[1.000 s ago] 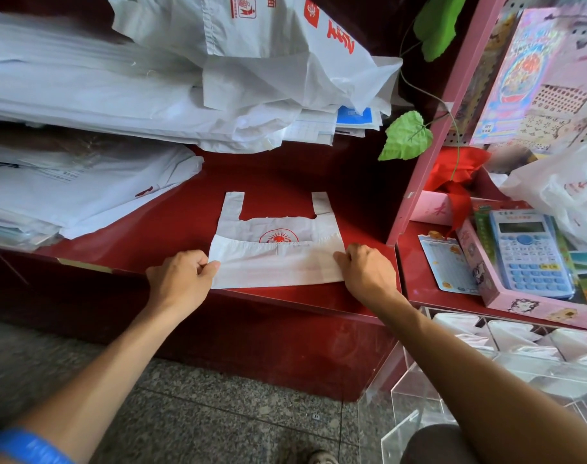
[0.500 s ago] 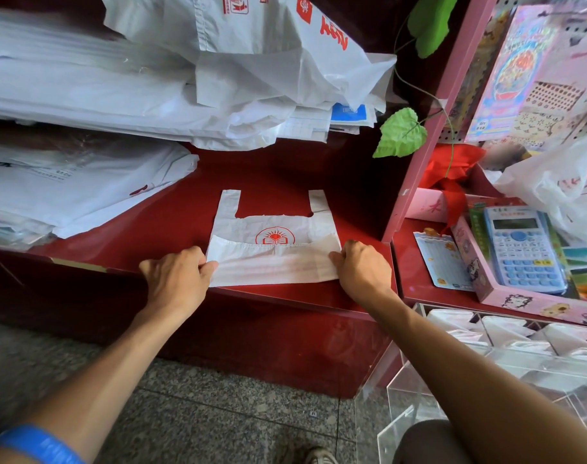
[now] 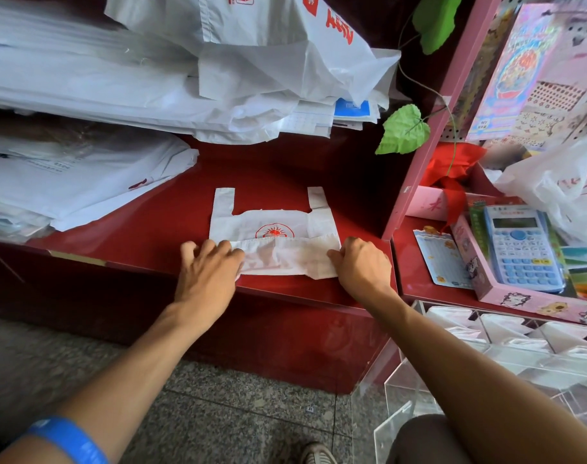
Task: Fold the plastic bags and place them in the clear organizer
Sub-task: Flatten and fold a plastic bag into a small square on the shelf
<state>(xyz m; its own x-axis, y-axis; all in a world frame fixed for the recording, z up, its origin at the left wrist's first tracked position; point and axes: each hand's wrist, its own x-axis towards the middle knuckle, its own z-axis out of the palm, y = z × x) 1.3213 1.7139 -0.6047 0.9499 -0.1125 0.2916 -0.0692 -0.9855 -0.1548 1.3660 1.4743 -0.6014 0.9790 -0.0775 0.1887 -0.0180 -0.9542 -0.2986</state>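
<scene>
bag [image 3: 278, 242] flat, handles pointing away (fold runs left-right) | left hand [image 3: 208, 272] fingers spread, pressing | right hand [image 3: 364, 267] pinching fold

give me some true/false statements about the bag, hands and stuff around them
1. The bag lies on the red shelf. True.
2. The left hand is curled in a fist. False: its fingers lie spread on the bag's folded edge.
3. The right hand holds the bag's right end. True.
4. The calculator sits left of the bag. False: it is to the right.
5. The bag's handles point away from the person. True.
</scene>
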